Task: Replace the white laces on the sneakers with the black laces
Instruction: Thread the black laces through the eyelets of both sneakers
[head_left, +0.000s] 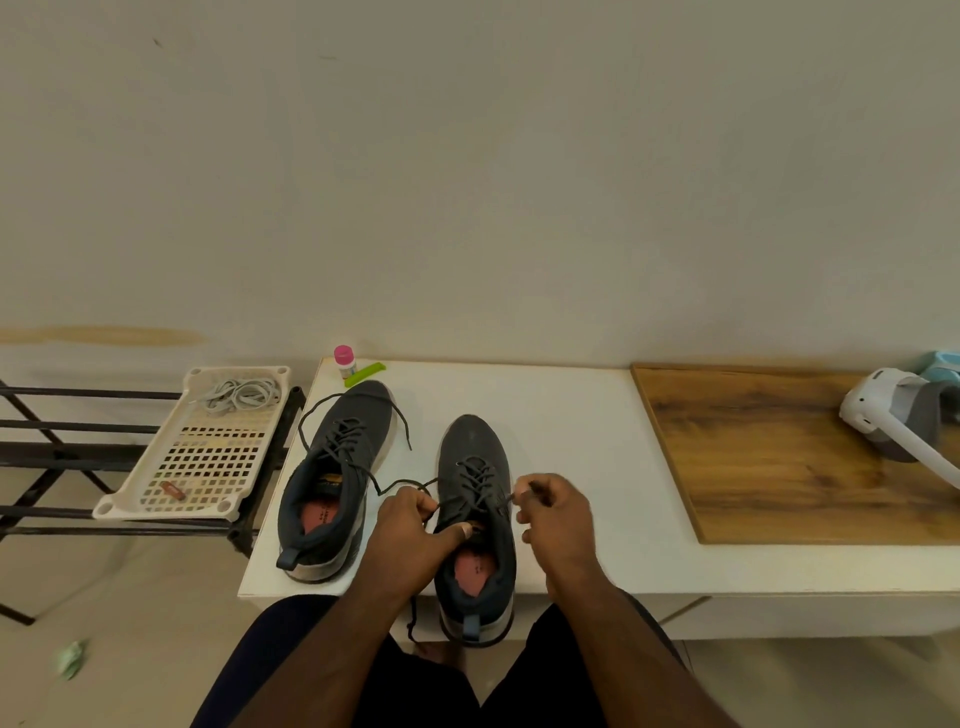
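1 black lace (470, 480) end is pinched by left hand (410, 525), the other by right hand (556, 512), over right sneaker (475, 525) on white table (571, 467). Left of left hand: left sneaker (332, 478), then perforated tray (202, 452) holding white laces (241, 392).

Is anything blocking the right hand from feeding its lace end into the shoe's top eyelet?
Nothing visible. The right hand pinches the black lace right beside the near shoe; the left hand holds the other side.

Two dark sneakers (405, 499) on the table — black-laced; white laces (241, 393) in tray.
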